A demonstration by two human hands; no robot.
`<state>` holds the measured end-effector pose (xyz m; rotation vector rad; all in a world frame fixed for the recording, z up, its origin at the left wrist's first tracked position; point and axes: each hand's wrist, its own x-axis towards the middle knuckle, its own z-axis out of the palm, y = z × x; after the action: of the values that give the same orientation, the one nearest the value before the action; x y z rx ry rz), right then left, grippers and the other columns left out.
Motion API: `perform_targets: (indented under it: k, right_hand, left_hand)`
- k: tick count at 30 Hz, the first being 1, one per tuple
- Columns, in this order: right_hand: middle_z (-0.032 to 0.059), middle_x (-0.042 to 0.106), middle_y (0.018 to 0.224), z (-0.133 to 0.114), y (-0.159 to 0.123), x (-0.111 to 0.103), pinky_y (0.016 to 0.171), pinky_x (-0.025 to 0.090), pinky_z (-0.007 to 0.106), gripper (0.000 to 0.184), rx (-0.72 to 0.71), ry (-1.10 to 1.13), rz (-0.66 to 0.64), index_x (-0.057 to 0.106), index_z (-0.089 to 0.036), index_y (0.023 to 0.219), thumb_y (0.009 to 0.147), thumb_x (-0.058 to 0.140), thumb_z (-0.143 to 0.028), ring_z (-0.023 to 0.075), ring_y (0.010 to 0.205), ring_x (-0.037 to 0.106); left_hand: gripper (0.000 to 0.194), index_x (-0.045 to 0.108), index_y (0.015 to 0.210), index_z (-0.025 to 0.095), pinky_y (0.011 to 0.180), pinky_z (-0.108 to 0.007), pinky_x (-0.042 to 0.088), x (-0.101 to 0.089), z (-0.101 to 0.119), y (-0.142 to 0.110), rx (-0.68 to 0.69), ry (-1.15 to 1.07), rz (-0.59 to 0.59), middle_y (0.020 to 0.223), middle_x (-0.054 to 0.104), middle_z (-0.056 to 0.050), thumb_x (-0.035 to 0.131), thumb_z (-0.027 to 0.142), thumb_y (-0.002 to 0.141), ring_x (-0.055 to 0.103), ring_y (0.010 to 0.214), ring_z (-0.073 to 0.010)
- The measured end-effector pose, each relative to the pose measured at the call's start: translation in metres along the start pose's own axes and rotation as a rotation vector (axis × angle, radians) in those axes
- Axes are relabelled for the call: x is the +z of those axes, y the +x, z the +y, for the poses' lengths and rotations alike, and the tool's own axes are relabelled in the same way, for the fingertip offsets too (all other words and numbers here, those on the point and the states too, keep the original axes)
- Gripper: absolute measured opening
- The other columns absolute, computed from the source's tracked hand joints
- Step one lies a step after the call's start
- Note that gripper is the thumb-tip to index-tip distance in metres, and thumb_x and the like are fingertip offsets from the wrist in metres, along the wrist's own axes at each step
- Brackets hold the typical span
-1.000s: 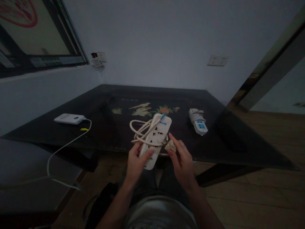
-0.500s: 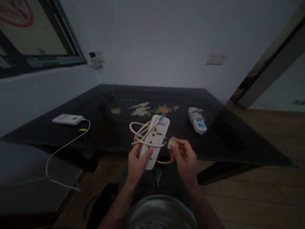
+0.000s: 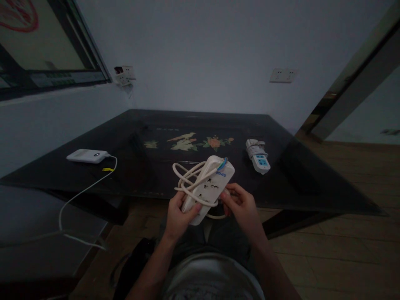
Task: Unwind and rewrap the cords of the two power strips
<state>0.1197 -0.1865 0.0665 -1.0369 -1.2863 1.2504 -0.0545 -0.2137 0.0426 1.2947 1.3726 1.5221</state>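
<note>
My left hand (image 3: 178, 213) is wrapped round the near end of a white power strip (image 3: 210, 186) with its sockets facing up. The strip's white cord (image 3: 186, 178) is looped loosely over its left side. At the strip's right edge, my right hand (image 3: 241, 205) is closed on the cord's plug, which is almost wholly hidden behind the strip and my fingers. Both hands hover over my lap, just in front of the dark table's near edge (image 3: 281, 200).
A second, smaller power strip (image 3: 258, 157) with blue sockets and a wound cord lies on the table to the right. A white power bank (image 3: 87, 156) with a white cable (image 3: 78, 196) sits at the left. Wall sockets (image 3: 283, 75) are on the back wall.
My right hand has brought the plug in against the strip's right side and closed over it. The strip has tilted, its far end swinging right.
</note>
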Motion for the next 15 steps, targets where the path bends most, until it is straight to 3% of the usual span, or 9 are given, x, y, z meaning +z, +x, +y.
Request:
perform_targets:
  k: [4, 9, 13, 15]
  right_hand:
    - [-0.0008, 0.062, 0.057, 0.006, -0.004, -0.013, 0.047, 0.045, 0.022, 0.022, 0.039, 0.015, -0.119, 0.067, -0.015, 0.075, 0.067, 0.076, -0.033, 0.0120, 0.050, 0.055]
    - [0.0066, 0.073, 0.089, 0.004, -0.009, -0.033, 0.074, 0.054, 0.034, 0.024, 0.017, 0.135, -0.277, 0.073, -0.020, 0.091, 0.074, 0.072, -0.036, 0.0219, 0.084, 0.067]
    - [0.0083, 0.073, 0.101, -0.005, -0.018, -0.031, 0.081, 0.055, 0.040, 0.031, 0.065, 0.166, -0.371, 0.074, -0.024, 0.100, 0.070, 0.074, -0.033, 0.0268, 0.094, 0.068]
    - [0.0090, 0.073, 0.100, -0.005, -0.023, -0.027, 0.079, 0.056, 0.041, 0.032, 0.051, 0.155, -0.322, 0.073, -0.026, 0.102, 0.072, 0.072, -0.035, 0.0272, 0.091, 0.070]
  left_hand:
    - [0.037, 0.071, 0.080, 0.016, 0.071, -0.033, 0.052, -0.005, -0.003, -0.004, 0.131, 0.153, 0.021, 0.080, 0.074, -0.008, 0.077, 0.036, 0.050, 0.067, 0.076, -0.0256]
    - [0.030, 0.072, 0.069, 0.019, 0.060, -0.030, 0.052, -0.011, 0.003, -0.005, 0.265, 0.161, -0.040, 0.067, 0.073, -0.005, 0.077, 0.036, 0.046, 0.067, 0.062, -0.0235]
    - [0.031, 0.075, 0.069, 0.023, 0.061, -0.035, 0.054, -0.012, 0.012, -0.006, 0.394, 0.152, -0.153, 0.067, 0.074, -0.008, 0.079, 0.040, 0.044, 0.068, 0.062, -0.0266]
    - [0.033, 0.077, 0.070, 0.024, 0.063, -0.035, 0.055, -0.012, 0.015, -0.007, 0.428, 0.152, -0.217, 0.069, 0.075, -0.009, 0.080, 0.044, 0.044, 0.069, 0.064, -0.0275]
